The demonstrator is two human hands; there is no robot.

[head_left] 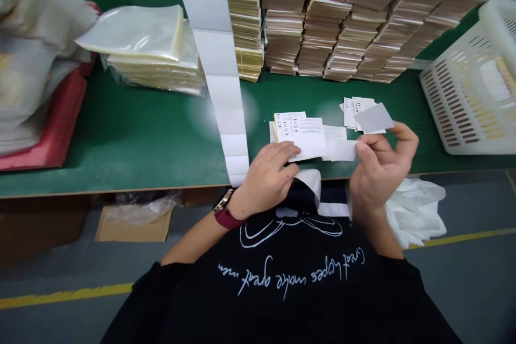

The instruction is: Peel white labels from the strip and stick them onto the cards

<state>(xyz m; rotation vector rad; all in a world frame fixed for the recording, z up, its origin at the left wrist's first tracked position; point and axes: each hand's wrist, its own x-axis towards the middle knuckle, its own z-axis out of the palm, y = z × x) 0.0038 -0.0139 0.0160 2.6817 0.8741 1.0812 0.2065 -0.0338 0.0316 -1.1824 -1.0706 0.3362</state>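
Observation:
My left hand (272, 176) lies over the near left corner of a spread of printed cards (308, 131), fingers together and pressing on the top card. The thumb is at the card's near edge. To the right, the thumb and a finger of my right hand (382, 164) pinch the corner of a blank white label (344, 151), which overlaps other white slips beside the cards. A greyish blank slip (374, 117) touches my raised right index finger, above a small pile of printed cards (350, 114); whether the finger holds it I cannot tell.
A long white label strip (217, 59) crosses the green table (153, 134) and hangs over its edge. Tall card stacks (322, 37) stand at the back. Clear plastic sleeves (137, 37) and a red bag (60, 113) are left; a white basket (463, 91) is right.

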